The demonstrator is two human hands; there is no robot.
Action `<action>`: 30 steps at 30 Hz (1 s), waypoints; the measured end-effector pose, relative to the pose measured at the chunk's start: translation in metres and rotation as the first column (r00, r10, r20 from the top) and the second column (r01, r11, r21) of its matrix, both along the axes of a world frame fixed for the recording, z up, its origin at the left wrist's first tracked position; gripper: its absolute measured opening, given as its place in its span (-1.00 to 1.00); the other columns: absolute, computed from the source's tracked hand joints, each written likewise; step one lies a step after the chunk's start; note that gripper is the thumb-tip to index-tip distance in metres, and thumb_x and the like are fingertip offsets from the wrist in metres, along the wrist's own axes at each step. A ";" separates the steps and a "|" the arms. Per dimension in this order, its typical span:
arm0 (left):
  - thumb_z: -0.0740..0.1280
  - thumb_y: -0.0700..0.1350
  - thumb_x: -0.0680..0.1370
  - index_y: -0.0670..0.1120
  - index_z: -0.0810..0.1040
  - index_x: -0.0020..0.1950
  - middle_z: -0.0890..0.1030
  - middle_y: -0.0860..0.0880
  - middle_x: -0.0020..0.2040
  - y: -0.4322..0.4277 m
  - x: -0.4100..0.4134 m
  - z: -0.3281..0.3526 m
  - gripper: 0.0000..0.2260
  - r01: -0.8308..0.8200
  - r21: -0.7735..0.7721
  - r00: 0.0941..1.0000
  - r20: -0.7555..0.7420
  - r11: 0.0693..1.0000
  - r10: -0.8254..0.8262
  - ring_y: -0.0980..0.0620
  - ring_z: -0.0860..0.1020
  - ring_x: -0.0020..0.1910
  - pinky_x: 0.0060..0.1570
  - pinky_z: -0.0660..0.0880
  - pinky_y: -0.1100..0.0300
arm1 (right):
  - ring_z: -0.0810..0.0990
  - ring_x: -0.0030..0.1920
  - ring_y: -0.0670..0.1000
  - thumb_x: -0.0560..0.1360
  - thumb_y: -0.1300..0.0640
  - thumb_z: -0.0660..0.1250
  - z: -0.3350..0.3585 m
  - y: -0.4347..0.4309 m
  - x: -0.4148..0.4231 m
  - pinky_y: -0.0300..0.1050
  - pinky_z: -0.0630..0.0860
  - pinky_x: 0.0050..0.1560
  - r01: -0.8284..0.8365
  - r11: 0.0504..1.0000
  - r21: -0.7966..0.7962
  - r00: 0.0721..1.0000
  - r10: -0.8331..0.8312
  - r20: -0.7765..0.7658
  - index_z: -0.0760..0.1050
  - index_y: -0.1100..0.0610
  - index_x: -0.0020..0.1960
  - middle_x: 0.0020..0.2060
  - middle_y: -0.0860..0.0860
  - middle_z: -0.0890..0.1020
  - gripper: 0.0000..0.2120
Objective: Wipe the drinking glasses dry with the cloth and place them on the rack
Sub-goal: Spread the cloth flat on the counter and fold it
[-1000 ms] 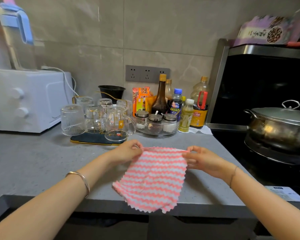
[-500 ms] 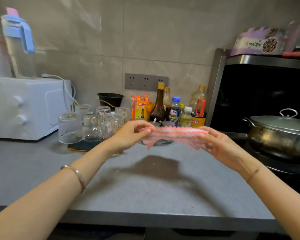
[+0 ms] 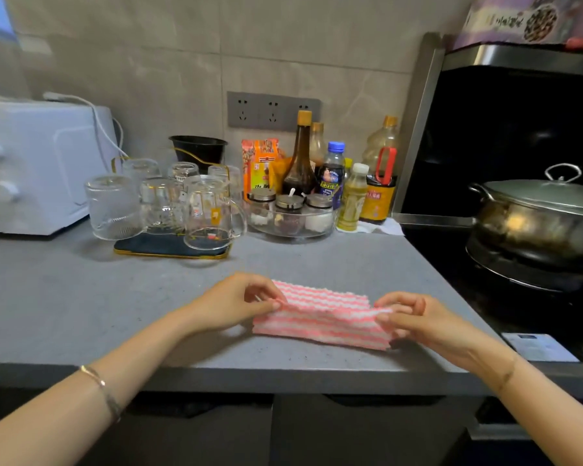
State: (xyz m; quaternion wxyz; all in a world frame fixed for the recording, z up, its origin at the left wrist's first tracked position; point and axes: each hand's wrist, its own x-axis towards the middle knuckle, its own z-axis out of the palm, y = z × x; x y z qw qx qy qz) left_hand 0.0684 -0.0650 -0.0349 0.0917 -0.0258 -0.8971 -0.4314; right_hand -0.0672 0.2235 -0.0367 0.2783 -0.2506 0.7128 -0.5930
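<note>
— Item one, the cloth?

— Pink-and-white striped cloth (image 3: 320,314), one, folded into a band on the grey worktop (image 3: 81,297). Its long axis runs left to right between my hands. My left hand (image 3: 239,302) pinches its left end, my right hand (image 3: 414,317) pinches its right end; both are closed on fabric, nothing else held.

— Item two, the drinking glasses?

— Upturned drinking glasses (image 3: 162,203), far-left of the cloth, well apart from it, rims down. I count about seven; the back row overlaps, so I cannot be sure. The front one, a handled glass mug (image 3: 212,213), stands on the dark gold-rimmed rack (image 3: 155,247); the ribbed glass (image 3: 113,206) sits just off its left edge.

— Nearer hand?

— The left, I judge. The reach goes forward and leftward, right hand keeping the cloth.
</note>
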 end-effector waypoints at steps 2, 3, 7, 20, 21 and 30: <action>0.40 -0.17 0.53 0.01 0.64 -0.04 0.65 0.12 -0.15 -0.002 -0.016 0.003 -0.92 -0.069 -0.050 0.997 -0.021 0.996 0.068 0.34 0.55 -0.27 -0.18 0.44 0.43 | 0.61 -0.37 -0.06 0.36 0.33 0.46 0.001 -0.010 -0.006 -0.32 0.53 -0.39 0.123 0.992 -0.028 0.990 -0.125 -0.065 0.56 0.25 -0.05 -0.31 0.10 0.67 -0.82; 0.39 -0.14 0.54 0.01 0.64 -0.02 0.65 0.10 -0.14 -0.003 -0.024 0.003 -0.93 -0.098 -0.084 0.995 -0.019 0.992 0.096 0.36 0.54 -0.29 -0.22 0.41 0.46 | 0.61 -0.37 -0.03 0.38 0.35 0.44 0.002 -0.015 -0.009 -0.32 0.53 -0.40 0.162 0.986 -0.025 0.980 -0.164 -0.116 0.56 0.25 -0.06 -0.29 0.13 0.66 -0.85; 0.33 -0.14 0.59 -0.09 0.65 0.10 0.61 0.04 -0.10 -0.003 -0.055 0.003 -0.85 -0.194 -0.194 0.980 0.000 0.962 0.197 0.27 0.46 -0.34 -0.38 0.34 0.51 | 0.59 -0.35 0.00 0.39 0.36 0.45 -0.001 -0.034 -0.030 -0.32 0.53 -0.39 0.240 0.971 -0.011 0.933 -0.234 -0.273 0.55 0.17 -0.15 -0.23 0.19 0.63 -0.86; 0.31 0.05 0.57 0.06 0.58 0.23 0.59 0.08 0.20 0.037 -0.049 -0.019 -0.75 -0.095 -0.432 0.992 -0.117 0.897 0.048 0.10 0.47 0.22 0.22 0.39 0.16 | 0.51 0.00 -0.10 0.44 0.04 0.43 -0.016 -0.030 -0.054 -0.28 0.44 -0.01 0.238 0.935 0.264 0.712 0.018 -0.702 0.57 -0.09 -0.07 0.01 -0.12 0.56 -0.91; 0.33 0.08 0.56 0.07 0.60 0.21 0.60 0.09 0.18 0.050 -0.048 -0.019 -0.74 -0.053 -0.408 0.993 -0.122 0.911 0.003 0.12 0.48 0.19 0.21 0.40 0.17 | 0.52 0.02 -0.09 0.45 0.04 0.42 -0.016 -0.029 -0.053 -0.25 0.45 0.02 0.222 0.931 0.289 0.716 0.046 -0.697 0.58 -0.09 -0.08 0.01 -0.11 0.57 -0.93; 0.28 0.15 0.56 0.00 0.62 0.15 0.63 -0.05 0.04 0.112 -0.073 -0.023 -0.70 -0.084 -0.622 0.978 -0.199 0.779 -0.054 -0.07 0.55 0.06 -0.06 0.45 0.07 | 0.55 0.01 -0.24 0.49 0.24 0.38 -0.005 -0.006 -0.038 -0.46 0.38 0.07 -0.053 0.926 0.375 0.745 0.286 -0.602 0.66 0.03 -0.03 -0.01 -0.09 0.64 -0.85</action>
